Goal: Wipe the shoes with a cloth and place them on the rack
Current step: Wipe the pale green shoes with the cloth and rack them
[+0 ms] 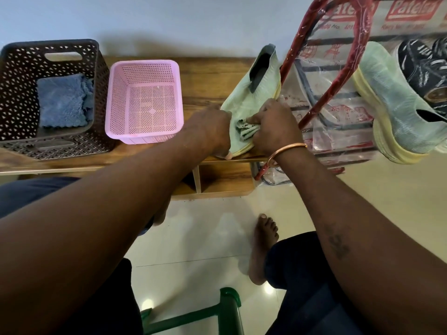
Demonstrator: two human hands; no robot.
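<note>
A pale green knit shoe point(251, 93) with a yellow sole lies on the wooden bench point(208, 76), toe toward me. My left hand point(208, 129) grips its toe end from the left. My right hand point(273, 126) holds a bunched grey-striped cloth point(246, 130) pressed against the shoe's front. Its matching green shoe point(396, 105) sits on the red rack point(324, 76) at the right, beside a black sneaker point(423, 71).
A dark perforated basket point(14, 97) at the left holds a folded blue cloth point(63, 100). A pink basket point(145, 102) stands next to it. Clear printed plastic wraps the rack. A green stool frame point(225, 310) and my bare foot point(263, 247) are on the tiled floor.
</note>
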